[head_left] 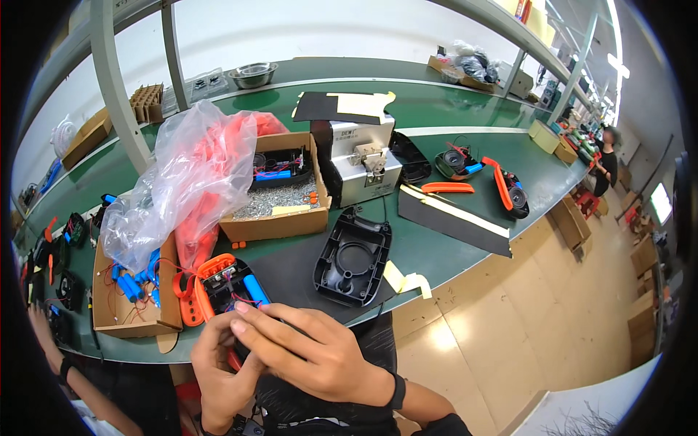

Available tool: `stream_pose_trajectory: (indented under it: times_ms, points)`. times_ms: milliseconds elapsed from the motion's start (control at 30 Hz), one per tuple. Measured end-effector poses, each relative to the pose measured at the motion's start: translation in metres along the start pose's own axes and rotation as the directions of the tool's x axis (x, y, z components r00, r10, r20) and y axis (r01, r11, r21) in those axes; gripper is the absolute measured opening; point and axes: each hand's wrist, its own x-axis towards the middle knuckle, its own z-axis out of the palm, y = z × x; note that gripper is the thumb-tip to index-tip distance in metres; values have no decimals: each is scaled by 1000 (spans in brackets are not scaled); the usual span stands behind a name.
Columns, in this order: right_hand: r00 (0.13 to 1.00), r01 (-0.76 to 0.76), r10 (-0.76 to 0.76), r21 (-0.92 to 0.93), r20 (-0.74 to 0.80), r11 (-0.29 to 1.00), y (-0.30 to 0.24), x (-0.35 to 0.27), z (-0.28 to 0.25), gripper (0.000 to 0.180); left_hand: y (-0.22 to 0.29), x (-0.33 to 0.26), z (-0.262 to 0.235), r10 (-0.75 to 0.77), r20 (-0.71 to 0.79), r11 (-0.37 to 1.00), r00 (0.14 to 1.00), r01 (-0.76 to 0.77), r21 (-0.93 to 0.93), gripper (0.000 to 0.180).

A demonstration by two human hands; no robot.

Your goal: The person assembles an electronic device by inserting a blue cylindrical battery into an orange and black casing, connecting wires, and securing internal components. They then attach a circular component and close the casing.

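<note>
Close to the table's near edge, my left hand point(227, 374) and my right hand point(320, 356) meet at their fingertips, with the fingers curled together. Whatever they pinch is hidden behind the fingers. Just beyond them lies an orange-and-black device housing point(218, 280), its inside exposed, with a blue cylindrical battery point(255, 288) and thin wires. My hands cover its near end. To its right a black plastic shell point(354, 258) with a round ring inside rests on a dark mat point(287, 265). Orange plastic parts point(190, 305) sit beside the housing.
A carton point(138, 328) at left holds blue batteries and wires. Behind, another carton point(280, 227) holds small metal pieces, beside a clear plastic bag point(174, 182) and a silver machine point(360, 163). More device halves point(512, 192) lie right. A co-worker's hand point(45, 334) reaches in at far left.
</note>
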Motion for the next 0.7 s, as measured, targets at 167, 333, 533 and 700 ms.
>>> stream_pose_trajectory:
  times_ms: [167, 333, 533, 700]
  points:
    - [991, -121, 125, -104, 40, 987, 40, -8, -65, 37, -15, -8, 2, 144, -89, 977, 986, -127, 174, 45]
    - [703, -711, 700, -149, -124, 687, 197, -22, -139, 10, -26, -1, 21, 264, -175, 951, 949, -226, 210, 44]
    - [440, -841, 898, -354, -7, 410, 315, -49, -160, 34, -26, 8, 15, 306, -28, 899, 952, -279, 337, 46]
    - [151, -936, 970, -288, 193, 203, 311, -10, -160, 35, -26, 5, 13, 318, -25, 868, 948, -281, 409, 45]
